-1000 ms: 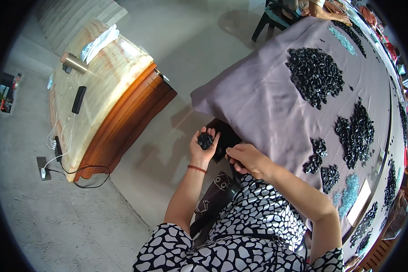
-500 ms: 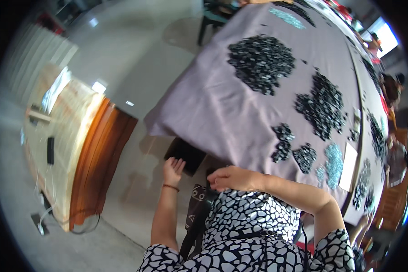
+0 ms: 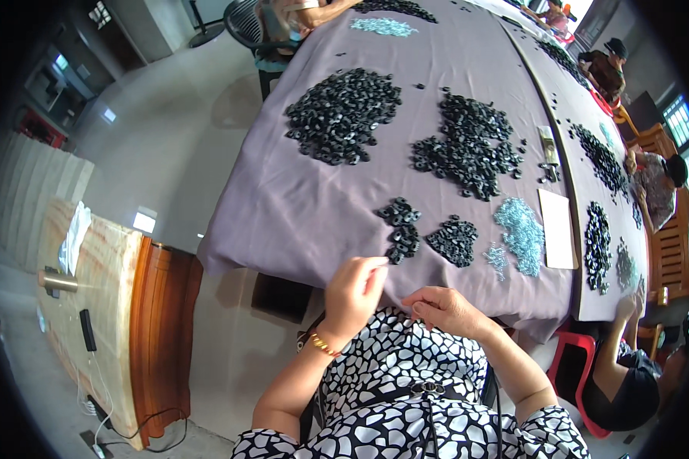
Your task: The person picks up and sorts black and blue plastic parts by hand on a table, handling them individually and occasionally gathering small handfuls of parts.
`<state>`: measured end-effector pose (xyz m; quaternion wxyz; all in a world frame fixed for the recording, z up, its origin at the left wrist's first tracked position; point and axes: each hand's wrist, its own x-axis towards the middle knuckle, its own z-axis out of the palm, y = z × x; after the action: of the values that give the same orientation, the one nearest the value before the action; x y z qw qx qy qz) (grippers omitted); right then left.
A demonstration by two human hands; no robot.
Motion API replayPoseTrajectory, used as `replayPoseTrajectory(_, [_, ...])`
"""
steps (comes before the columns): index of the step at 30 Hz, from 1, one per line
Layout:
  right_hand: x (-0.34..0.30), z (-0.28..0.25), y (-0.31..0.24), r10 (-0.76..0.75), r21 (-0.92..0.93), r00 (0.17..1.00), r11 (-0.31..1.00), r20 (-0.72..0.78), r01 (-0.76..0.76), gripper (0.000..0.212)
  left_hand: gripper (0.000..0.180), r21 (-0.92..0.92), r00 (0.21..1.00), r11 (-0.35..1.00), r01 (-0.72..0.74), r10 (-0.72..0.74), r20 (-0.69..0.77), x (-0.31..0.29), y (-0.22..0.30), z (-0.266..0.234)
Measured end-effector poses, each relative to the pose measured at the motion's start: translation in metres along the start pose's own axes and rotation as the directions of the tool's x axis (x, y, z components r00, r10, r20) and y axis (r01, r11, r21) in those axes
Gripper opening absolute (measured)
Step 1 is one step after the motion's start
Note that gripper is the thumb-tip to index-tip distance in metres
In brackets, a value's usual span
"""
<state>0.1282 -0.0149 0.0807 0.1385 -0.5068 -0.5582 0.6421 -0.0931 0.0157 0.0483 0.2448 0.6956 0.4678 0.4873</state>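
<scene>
My left hand (image 3: 352, 297) is raised at the near edge of the cloth-covered table (image 3: 283, 206), its fingers drawn together close to a small pile of black parts (image 3: 402, 243). Whatever may be between those fingertips is hidden. To its right, my right hand (image 3: 450, 310) hovers over my lap at the cloth's edge with fingers curled inward; their contents cannot be made out. Beyond it lies another small heap of black parts (image 3: 453, 241). Small clear bluish pieces (image 3: 522, 237) are spread farther right, beside a white rectangular sheet (image 3: 558, 228).
Two large black heaps (image 3: 344, 115) (image 3: 470, 145) cover the table's middle. Co-workers sit at the far end and along the right side, one on a red chair (image 3: 570, 367). A wooden cabinet with a stone top (image 3: 92, 306) stands left. A dark box (image 3: 281, 297) is under the table.
My left hand has come up from beside the table to its near edge, its fingers closing together. My right hand has shifted right. The view has turned, showing more of the right side.
</scene>
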Motion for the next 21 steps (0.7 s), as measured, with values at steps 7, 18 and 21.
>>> replayPoseTrajectory(7, [-0.031,-0.009,0.024,-0.154,-0.109,0.913,0.987,-0.377,0.121,0.024,0.025,0.362,0.965,0.9,-0.242,0.184,0.188,0.008,0.002,0.064])
replayPoseTrajectory(18, [-0.007,-0.042,0.054,-0.631,-0.679,0.518,0.723,-0.577,0.124,0.023,0.01,0.427,0.96,0.87,-0.247,0.158,0.233,0.022,-0.01,0.064])
replayPoseTrajectory(21, [0.0,-0.041,0.058,-0.614,-0.645,0.512,0.751,-0.601,0.142,0.022,0.015,0.42,0.957,0.883,-0.21,0.098,0.272,0.023,-0.007,0.061])
